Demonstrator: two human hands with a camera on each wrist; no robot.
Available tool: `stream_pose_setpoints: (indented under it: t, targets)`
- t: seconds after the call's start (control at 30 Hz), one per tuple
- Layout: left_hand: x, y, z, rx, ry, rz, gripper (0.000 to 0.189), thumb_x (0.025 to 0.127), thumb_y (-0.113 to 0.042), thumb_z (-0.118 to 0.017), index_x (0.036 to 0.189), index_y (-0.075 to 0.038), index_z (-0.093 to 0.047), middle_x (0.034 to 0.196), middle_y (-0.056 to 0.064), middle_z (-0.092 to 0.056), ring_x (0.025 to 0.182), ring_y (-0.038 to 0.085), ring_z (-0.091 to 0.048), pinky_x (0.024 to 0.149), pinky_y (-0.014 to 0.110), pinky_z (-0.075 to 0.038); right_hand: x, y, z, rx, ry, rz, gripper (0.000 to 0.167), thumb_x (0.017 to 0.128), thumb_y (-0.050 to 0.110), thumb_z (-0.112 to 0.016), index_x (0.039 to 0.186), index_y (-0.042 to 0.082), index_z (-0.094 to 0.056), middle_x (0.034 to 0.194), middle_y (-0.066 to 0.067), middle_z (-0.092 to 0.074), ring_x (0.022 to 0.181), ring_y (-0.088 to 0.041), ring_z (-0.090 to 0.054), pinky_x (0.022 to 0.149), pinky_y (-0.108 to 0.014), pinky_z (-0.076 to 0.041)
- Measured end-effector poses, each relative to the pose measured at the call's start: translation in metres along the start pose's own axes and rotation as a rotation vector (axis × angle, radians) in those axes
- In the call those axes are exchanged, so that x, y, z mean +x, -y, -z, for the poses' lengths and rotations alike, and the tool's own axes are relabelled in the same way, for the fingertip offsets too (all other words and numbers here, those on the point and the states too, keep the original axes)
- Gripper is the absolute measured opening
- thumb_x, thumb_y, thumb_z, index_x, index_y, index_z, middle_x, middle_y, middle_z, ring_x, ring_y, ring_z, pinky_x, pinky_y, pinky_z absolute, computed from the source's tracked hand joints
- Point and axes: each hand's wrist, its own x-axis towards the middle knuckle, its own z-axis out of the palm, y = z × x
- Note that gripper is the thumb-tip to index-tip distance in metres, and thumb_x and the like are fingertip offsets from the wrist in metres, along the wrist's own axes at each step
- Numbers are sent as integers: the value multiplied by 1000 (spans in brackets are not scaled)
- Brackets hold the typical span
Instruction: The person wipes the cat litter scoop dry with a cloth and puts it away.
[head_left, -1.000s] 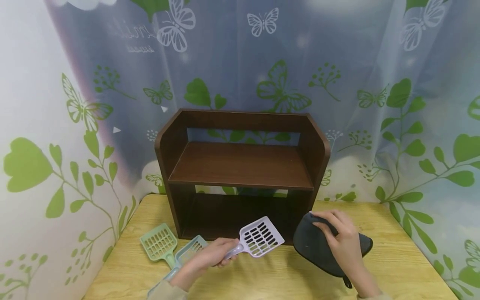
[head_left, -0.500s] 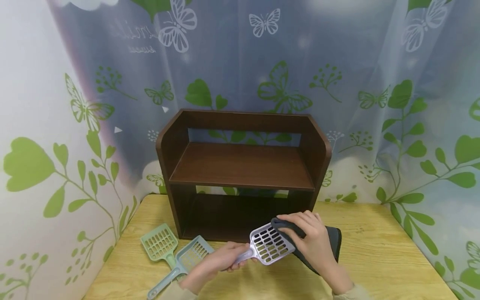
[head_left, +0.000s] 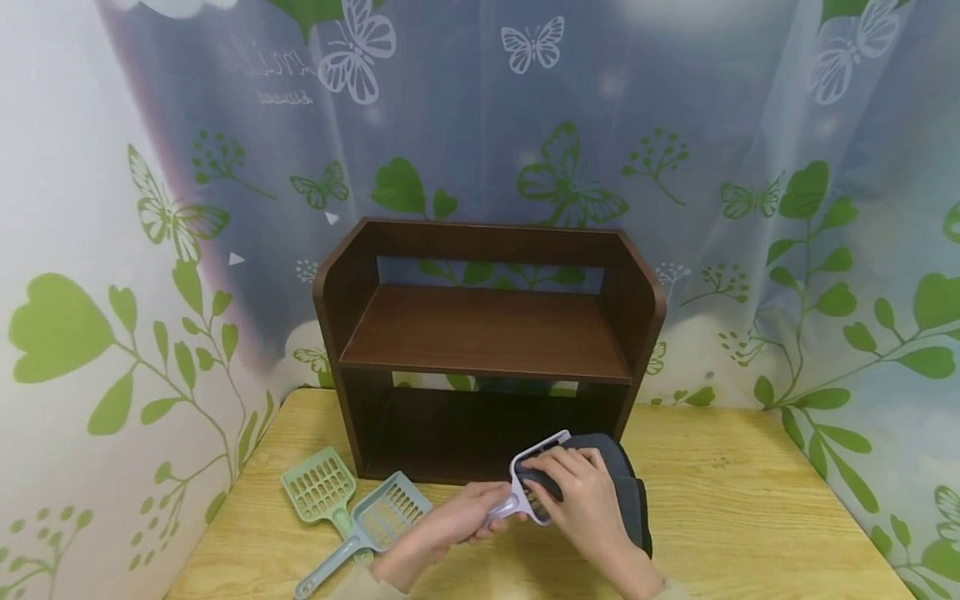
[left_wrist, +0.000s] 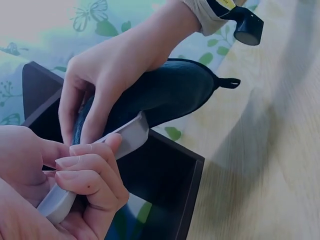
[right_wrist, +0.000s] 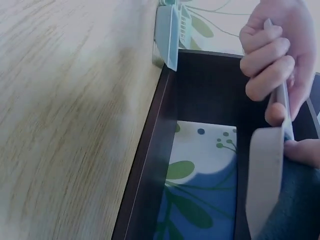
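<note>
My left hand point(head_left: 468, 515) grips the handle of a pale lilac slotted litter scoop point(head_left: 542, 446), its fingers curled round it in the left wrist view. My right hand point(head_left: 581, 500) pinches a dark grey cloth point(head_left: 630, 492) with a black border and presses it into the scoop's pan. Most of the slots are hidden behind the cloth and fingers. The cloth's far part hangs past the scoop's right side, and a small loop point(left_wrist: 230, 83) shows at its corner in the left wrist view.
A green slotted scoop point(head_left: 318, 483) and a blue one point(head_left: 390, 510) lie overlapping on the wooden table point(head_left: 750, 500) at the left. Behind the hands stands a dark brown two-tier shelf point(head_left: 487, 329). A leaf-and-butterfly printed curtain point(head_left: 465, 125) hangs at the back.
My right hand has brought the cloth leftward from beside the scoop onto its pan, toward the handle end. My left hand has shifted slightly right with the scoop.
</note>
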Motion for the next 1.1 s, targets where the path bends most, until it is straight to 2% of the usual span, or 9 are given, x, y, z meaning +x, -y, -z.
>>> stream_pose_setpoints:
  t: [0.27,0.43,0.5,0.67,0.8,0.9,1.1]
  targets:
    - [1,3,-6,-15,-46,24,42,111,-34,-38,128,-3,-62,78,-4,-54,55,2,-34,47,15,-24,-1,0,-3,-205,-23,73,31,70,18,-93,95,20,-75,90,3,-67,75,-19,-63,72,-39,-46]
    - [-2,5,-7,-14,-81,22,41,110,-31,-40,128,-1,-62,84,-4,-60,54,1,-36,47,14,-23,-4,-11,2,-297,-1,59,29,71,14,-91,95,19,-76,92,-1,-68,76,-21,-63,72,-41,-46]
    - [-3,5,-7,-12,-92,18,40,109,-29,-41,123,1,-64,79,-4,-58,53,0,-35,46,14,-23,-5,-15,5,-307,10,48,30,70,12,-91,95,18,-76,93,-2,-67,78,-22,-63,72,-41,-45]
    - [-5,5,-8,-6,-103,13,37,109,-26,-42,113,1,-67,69,-5,-49,51,0,-32,45,13,-23,-7,-20,7,-305,24,29,31,71,12,-91,96,17,-75,95,-3,-67,81,-21,-64,74,-42,-45]
    - [-3,4,-11,-1,-113,12,38,109,-28,-42,119,0,-65,76,-4,-57,53,1,-36,45,14,-24,-4,-16,4,-280,18,30,25,76,13,-88,96,14,-74,94,-2,-69,81,-19,-66,76,-42,-45]
    - [-1,3,-12,8,-114,16,38,109,-30,-42,125,-3,-64,79,-4,-60,53,1,-38,45,15,-25,-2,-10,1,-223,24,32,20,80,16,-85,97,13,-74,93,0,-70,80,-18,-66,76,-41,-44]
    - [2,1,-9,7,-95,28,38,110,-33,-42,122,-6,-66,75,-2,-54,53,3,-36,47,16,-23,3,-1,-4,-58,37,42,15,83,19,-81,95,17,-73,92,5,-69,80,-14,-65,76,-38,-42]
